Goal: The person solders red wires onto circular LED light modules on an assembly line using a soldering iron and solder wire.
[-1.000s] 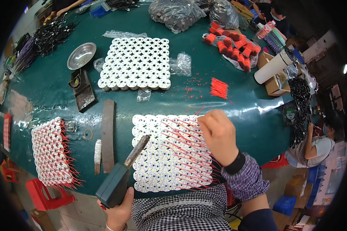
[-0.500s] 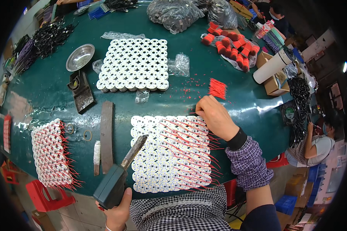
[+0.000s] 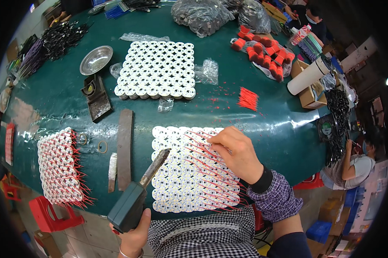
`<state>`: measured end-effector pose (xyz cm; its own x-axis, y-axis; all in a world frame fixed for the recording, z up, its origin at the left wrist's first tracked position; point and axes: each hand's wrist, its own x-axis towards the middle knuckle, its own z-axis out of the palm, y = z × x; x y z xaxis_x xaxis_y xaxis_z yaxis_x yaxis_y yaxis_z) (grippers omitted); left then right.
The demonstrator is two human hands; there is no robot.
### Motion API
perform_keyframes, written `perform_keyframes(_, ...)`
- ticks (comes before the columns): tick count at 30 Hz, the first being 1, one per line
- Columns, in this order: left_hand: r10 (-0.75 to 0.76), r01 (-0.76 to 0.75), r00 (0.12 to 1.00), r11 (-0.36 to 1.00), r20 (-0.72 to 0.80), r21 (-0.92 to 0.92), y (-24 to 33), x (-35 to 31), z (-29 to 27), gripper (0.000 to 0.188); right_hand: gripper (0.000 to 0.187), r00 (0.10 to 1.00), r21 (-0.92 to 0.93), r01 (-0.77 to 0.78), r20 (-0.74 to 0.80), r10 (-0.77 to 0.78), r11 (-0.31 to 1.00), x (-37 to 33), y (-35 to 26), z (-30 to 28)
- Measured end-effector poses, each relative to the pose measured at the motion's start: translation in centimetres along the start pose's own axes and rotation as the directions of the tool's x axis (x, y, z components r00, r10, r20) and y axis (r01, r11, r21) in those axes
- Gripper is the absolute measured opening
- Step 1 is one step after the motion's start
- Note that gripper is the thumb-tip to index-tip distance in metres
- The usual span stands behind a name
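Clasping a dark-green soldering gun in the left hand's grip; hiding the far right corner of a white sheet of round circuit boards on the tabletop with the right hand, grip impossible to tell; risking scorched boards from a drifting tip, or thin red wires bent by the purple-checked sleeve; leftward, a flat grey-brown strip.

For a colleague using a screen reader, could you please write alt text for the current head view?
A person's left hand holds a dark green soldering gun over a panel of round white boards; the right hand is at the panel's red wires. Beyond lies a stack of similar boards.
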<state>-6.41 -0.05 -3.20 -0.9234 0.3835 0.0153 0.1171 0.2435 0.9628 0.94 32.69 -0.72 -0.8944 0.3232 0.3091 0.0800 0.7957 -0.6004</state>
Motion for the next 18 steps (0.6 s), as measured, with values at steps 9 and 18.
perform_keyframes(9,-0.066,0.065,0.998,0.996,-0.016,-0.068,-0.2,-0.5,-0.2,0.043,0.004,0.990,-0.150,-0.135,0.025,0.140,0.979,-0.6,-1.2,1.7)
perform_keyframes(18,-0.028,0.029,0.999,0.999,0.037,-0.039,-0.6,-0.5,-0.9,0.046,0.009,0.977,-0.185,-0.191,0.058,0.204,0.964,-0.5,-1.5,2.3)
